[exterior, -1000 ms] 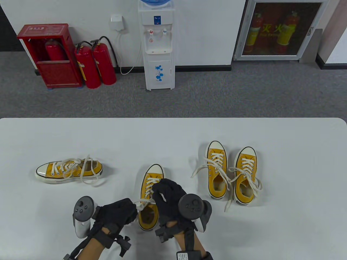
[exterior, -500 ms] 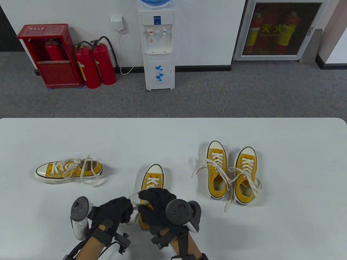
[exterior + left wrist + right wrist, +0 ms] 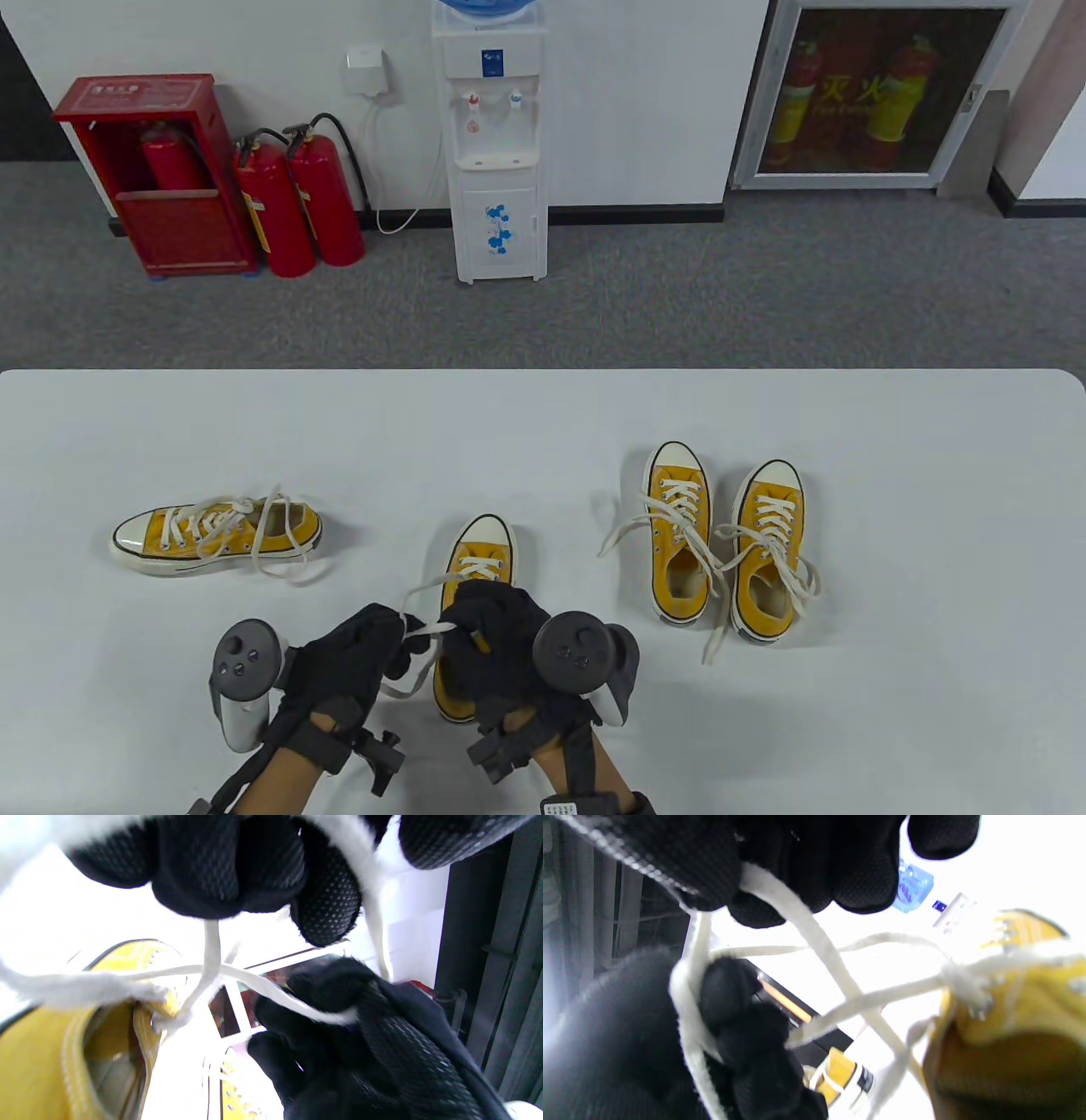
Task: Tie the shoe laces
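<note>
Since half a second ago the left hand (image 3: 356, 654) has edged slightly nearer the table's front edge, its curled fingers keeping their pinch on a white lace (image 3: 417, 630) of the middle shoe (image 3: 475, 594). Right of it, the right hand (image 3: 492, 637) has slid back over the shoe's opening, fingers curled round the lace's other strand, and a loop now arcs up beside the tongue.

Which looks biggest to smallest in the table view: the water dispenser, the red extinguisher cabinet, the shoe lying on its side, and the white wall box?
1. water dispenser
2. red extinguisher cabinet
3. shoe lying on its side
4. white wall box

The shoe is nearer the camera, so its rank below the cabinet holds for this view only.
</note>
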{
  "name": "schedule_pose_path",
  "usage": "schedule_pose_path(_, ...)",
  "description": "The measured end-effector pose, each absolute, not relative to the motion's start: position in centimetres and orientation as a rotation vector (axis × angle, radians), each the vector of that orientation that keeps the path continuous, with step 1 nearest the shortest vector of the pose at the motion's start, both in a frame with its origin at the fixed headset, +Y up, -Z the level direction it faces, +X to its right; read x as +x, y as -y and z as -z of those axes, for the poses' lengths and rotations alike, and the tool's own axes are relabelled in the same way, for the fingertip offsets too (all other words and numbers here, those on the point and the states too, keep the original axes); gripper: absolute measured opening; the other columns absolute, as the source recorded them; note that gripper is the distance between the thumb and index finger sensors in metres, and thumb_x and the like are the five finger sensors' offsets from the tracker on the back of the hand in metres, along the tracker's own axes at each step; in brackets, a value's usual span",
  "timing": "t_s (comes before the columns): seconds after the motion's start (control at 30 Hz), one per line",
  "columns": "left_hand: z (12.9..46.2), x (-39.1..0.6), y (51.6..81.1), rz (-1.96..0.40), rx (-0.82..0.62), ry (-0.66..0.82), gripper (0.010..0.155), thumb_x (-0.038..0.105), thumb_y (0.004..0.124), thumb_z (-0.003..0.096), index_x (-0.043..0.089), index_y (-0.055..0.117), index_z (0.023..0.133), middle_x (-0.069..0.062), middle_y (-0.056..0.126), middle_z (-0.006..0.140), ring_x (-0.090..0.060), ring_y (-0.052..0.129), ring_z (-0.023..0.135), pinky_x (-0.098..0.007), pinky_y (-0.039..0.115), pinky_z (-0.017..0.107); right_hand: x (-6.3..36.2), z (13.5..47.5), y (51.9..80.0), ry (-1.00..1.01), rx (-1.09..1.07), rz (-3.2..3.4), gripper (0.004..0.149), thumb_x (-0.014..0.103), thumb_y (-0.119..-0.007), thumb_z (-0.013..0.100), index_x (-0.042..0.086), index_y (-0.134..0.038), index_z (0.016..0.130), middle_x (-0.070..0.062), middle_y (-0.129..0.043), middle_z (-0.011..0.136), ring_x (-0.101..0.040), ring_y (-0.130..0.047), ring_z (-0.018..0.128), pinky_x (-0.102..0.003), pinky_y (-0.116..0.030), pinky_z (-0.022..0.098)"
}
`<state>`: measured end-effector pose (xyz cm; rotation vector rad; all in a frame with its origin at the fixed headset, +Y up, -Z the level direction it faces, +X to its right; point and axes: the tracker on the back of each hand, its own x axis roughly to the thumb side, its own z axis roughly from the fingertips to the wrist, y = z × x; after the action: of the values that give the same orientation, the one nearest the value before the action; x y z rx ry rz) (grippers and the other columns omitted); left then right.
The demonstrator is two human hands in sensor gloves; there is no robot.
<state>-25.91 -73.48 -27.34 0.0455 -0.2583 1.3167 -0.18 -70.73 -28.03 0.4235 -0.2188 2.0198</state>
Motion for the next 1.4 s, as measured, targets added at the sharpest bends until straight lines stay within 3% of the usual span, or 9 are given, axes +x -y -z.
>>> schedule_pose_path(0.3,27.6,-28.9,70.2,-1.018,0.191,0.238,0.057,0.064,0.071,0.0480,0.026,0.089,0.086,-0.007,0.090,0.087,-0.032,0.096,0.068,-0.059,0.075,0.062,4.7,27.4,67.1,0.419,0.297,-1.994,0.041,0.047,-0.082,0.045,0.018,-0.089,0.073,-0.004,-0.075,0.094,-0.031,-0.081,0.082,-0.062,-0.054,0.068)
schedule_pose_path(0.53,27.8,-30.7,69.1,-0.741,0.214,0.236,0.058,0.066,0.073,0.0458,0.028,0.088,0.087,-0.006,0.087,0.086,-0.029,0.094,0.065,-0.059,0.073,0.062,9.4,26.9,67.7,0.494,0.143,-2.087,0.041,0.048,-0.082,0.045,0.017,-0.090,0.071,-0.005,-0.075,0.093,-0.032,-0.081,0.081,-0.062,-0.054,0.068)
schedule_pose_path(0.87,28.4,-34.7,73.1,-0.725,0.180,0.082,0.040,0.062,0.081,0.0429,0.029,0.095,0.062,-0.001,0.091,0.072,-0.025,0.094,0.052,-0.058,0.076,0.056,14.3,27.2,72.3,0.473,-0.147,-2.217,0.041,0.044,-0.082,0.045,0.015,-0.089,0.072,-0.007,-0.070,0.097,-0.034,-0.077,0.084,-0.063,-0.051,0.068)
schedule_pose_path(1.07,28.6,-36.7,74.9,-0.729,0.127,-0.029,0.040,0.062,0.080,0.0436,0.029,0.094,0.060,-0.001,0.092,0.070,-0.024,0.095,0.048,-0.057,0.078,0.053,15.9,27.2,73.5,0.444,-0.356,-2.283,0.041,0.044,-0.083,0.045,0.014,-0.089,0.072,-0.008,-0.066,0.098,-0.035,-0.072,0.085,-0.066,-0.041,0.069)
schedule_pose_path(1.4,28.9,-37.5,75.8,-0.633,0.075,-0.118,0.039,0.061,0.080,0.0437,0.029,0.095,0.059,-0.002,0.093,0.068,-0.024,0.096,0.046,-0.056,0.079,0.050,17.6,27.1,73.8,0.416,-0.609,-2.444,0.040,0.042,-0.083,0.044,0.015,-0.090,0.074,-0.008,-0.070,0.096,-0.032,-0.078,0.079,-0.061,-0.052,0.067)
